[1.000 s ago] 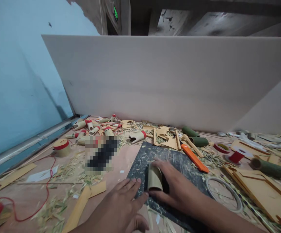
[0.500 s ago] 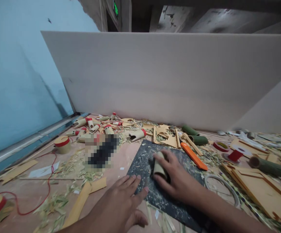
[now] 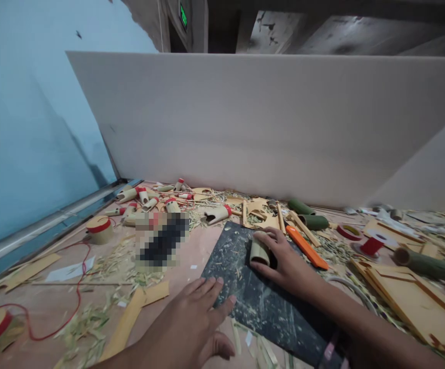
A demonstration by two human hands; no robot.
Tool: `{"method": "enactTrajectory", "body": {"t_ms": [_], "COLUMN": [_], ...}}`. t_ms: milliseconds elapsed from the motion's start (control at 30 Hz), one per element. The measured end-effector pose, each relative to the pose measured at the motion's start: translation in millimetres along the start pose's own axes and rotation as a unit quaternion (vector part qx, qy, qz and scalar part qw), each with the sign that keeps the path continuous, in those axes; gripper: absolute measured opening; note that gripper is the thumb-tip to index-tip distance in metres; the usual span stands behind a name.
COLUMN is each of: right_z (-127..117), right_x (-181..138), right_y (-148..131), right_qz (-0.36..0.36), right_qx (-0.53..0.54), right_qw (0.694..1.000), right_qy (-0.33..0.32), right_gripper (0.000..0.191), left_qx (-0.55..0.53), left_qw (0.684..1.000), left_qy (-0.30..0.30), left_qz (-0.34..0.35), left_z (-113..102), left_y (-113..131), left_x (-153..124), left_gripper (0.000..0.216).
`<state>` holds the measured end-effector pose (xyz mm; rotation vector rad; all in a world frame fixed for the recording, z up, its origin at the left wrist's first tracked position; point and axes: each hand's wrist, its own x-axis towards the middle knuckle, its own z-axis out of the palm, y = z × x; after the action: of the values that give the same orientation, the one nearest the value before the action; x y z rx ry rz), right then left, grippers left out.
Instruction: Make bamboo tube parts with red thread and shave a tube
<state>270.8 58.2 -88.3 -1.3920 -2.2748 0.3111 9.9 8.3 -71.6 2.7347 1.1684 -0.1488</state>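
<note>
While the right hand curls its fingers and thumb around a short bamboo tube, many small things lie close by. The tube rests on the far part of a dark cutting mat. An orange utility knife lies just to the right of that hand, with nothing between them. Behind the knife lie two green bamboo tubes, and farther right stand a red thread spool and a tape roll. At the far left is a heap of tan tubes with red ends. A red cord snakes over the left side.

The left hand lies flat with its fingers a little apart. Its fingertips press on the near left edge of the mat.

Everything sits on a pinkish table strewn with bamboo shavings. A big white board leans up behind the table, and a blue wall is on the left.

Half a second ago the right hand and its tube were nearer the middle of the mat. Now they have slid farther away, closer to the knife. The near part of the mat has fewer shavings on it. The left hand has stayed put.
</note>
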Motion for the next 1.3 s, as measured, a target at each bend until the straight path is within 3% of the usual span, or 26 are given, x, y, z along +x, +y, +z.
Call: {"method": "enactTrajectory", "body": {"t_ms": [133, 300, 400, 567, 767, 900, 1033, 1167, 1300], "right_z": [2, 5, 9, 5, 1, -1, -2, -2, 1], "right_x": [-2, -2, -4, -2, -3, -3, -4, -5, -6], "right_y": [0, -1, -4, 0, -3, -4, -8, -8, -7], "right_qz": [-0.041, -0.005, -0.044, -0.015, -0.083, -0.033, -0.071, -0.030, -0.086], "right_qx": [-0.004, -0.039, -0.031, -0.062, -0.032, -0.029, 0.001, 0.001, 0.029], "right_qw": [0.999, 0.999, 0.999, 0.997, 0.995, 0.999, 0.996, 1.000, 0.995], "right_qy": [-0.034, 0.020, 0.003, 0.043, -0.040, -0.017, -0.049, 0.003, -0.044], "right_gripper": [0.051, 0.058, 0.067, 0.052, 0.056, 0.052, 0.065, 0.056, 0.057], "left_qx": [0.000, -0.014, -0.032, -0.035, -0.029, -0.035, -0.035, -0.028, -0.021], "left_qw": [1.000, 1.000, 0.999, 0.999, 1.000, 0.999, 0.999, 0.999, 1.000], "left_qy": [0.005, 0.013, 0.029, 0.031, 0.002, 0.033, 0.038, 0.022, 0.008], "left_qz": [0.002, -0.001, 0.003, -0.002, -0.013, -0.008, -0.007, -0.011, -0.011], "left_z": [2, -1, 2, 3, -1, 4, 5, 0, -1], "left_y": [0, 3, 2, 1, 2, 0, -1, 1, 1], "left_x": [0, -1, -2, -1, -1, -2, -1, 0, -1], "left_gripper": [0.066, 0.065, 0.062, 0.064, 0.066, 0.064, 0.063, 0.064, 0.064]}}
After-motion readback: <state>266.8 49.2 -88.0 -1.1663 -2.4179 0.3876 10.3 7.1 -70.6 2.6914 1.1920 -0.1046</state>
